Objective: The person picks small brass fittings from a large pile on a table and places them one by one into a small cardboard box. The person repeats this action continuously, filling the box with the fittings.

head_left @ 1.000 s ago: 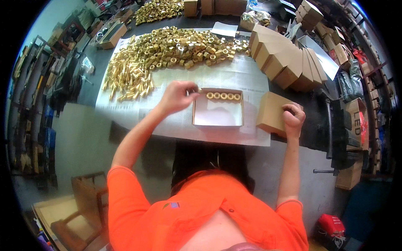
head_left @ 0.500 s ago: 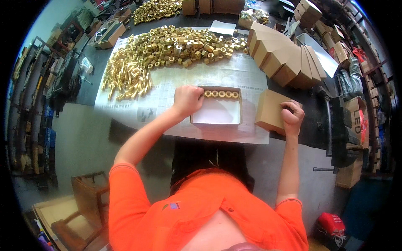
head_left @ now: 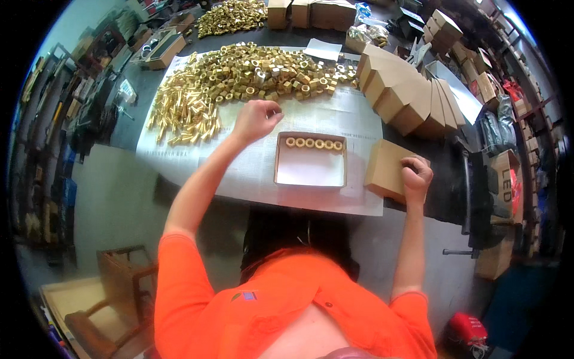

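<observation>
Head view: one open cardboard box with a white inside sits on the newspaper, in front of the person. Six brass nuts stand in a single row along its far wall. Beyond lie one heap of brass hex nuts and, adjoining its left side, one heap of slim brass pins, both too many to count. One white paper lies behind, and at least six brown cartons fan out to the right.

The left hand hovers between the box and the nut heap, fingers curled, thumb near the forefinger; whether they pinch anything cannot be told. The right hand rests loosely curled on one closed carton; its grip cannot be told.

Half a second ago, the left hand was at the box's far left corner and five nuts showed; now it is clear of the box, and six show. The right hand stays on its carton.
</observation>
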A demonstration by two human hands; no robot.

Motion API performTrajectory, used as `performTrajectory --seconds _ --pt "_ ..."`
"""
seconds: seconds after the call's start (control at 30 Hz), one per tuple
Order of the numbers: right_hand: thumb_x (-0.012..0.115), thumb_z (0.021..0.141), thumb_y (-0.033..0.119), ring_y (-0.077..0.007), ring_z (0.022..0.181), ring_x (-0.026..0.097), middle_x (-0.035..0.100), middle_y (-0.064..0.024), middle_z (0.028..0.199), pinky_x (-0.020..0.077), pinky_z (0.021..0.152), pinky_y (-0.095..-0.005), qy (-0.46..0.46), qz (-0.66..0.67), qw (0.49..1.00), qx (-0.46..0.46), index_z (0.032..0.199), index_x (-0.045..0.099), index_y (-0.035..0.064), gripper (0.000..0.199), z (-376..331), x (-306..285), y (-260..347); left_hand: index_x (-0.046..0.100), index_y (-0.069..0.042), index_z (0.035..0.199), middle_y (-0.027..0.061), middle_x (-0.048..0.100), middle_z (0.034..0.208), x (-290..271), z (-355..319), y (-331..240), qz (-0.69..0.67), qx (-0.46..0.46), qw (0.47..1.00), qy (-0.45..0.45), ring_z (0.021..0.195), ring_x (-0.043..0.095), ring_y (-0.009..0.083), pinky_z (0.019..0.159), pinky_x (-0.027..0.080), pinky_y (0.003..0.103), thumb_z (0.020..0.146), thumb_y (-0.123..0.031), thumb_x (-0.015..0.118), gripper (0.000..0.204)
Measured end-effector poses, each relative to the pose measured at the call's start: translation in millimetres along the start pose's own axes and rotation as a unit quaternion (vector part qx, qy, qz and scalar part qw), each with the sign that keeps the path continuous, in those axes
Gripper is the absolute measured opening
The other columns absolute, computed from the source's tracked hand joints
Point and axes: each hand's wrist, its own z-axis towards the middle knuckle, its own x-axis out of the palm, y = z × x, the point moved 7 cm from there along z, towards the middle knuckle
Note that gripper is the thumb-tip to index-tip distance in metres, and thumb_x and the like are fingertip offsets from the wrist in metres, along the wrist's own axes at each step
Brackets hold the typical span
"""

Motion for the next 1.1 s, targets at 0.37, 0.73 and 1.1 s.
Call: performTrajectory --seconds 0.37,0.73,1.1 --pt "0.05 0.062 0.0 -0.0225 0.08 0.061 0.064 -0.0129 0.082 0.0466 0.076 -0.0272 0.003 0.015 1.0 0.005 0.076 0.065 -0.0029 0.021 0 0 3 0.069 -0.01 0.103 0.0006 0.058 0.07 75 7 31 -0.125 -0.044 0.94 0.315 0.065 0.051 0.0089 0.057 0.043 0.025 0.075 -0.016 0.07 0.029" --pt "0.051 0.062 0.002 -0.0219 0.08 0.061 0.064 -0.0126 0.083 0.047 0.075 -0.0281 0.006 0.026 1.0 0.011 0.077 0.065 -0.0026 0.021 1 1 -3 0.068 -0.018 0.107 0.0066 0.064 0.077 78 9 24 -0.051 0.068 0.941 0.328 0.064 0.056 0.0179 0.058 0.045 0.034 0.073 -0.012 0.069 0.034" --pt "0.05 0.062 0.003 -0.022 0.082 0.061 0.065 -0.0128 0.084 0.0468 0.077 -0.0279 0.023 0.013 1.0 0.0 0.077 0.065 -0.0023 0.022 1 2 1 0.066 -0.003 0.081 0.01 0.065 0.07 19 1 53 0.079 0.069 0.991 0.078 0.063 0.063 0.0246 0.057 0.05 0.035 0.067 -0.015 0.069 0.018"
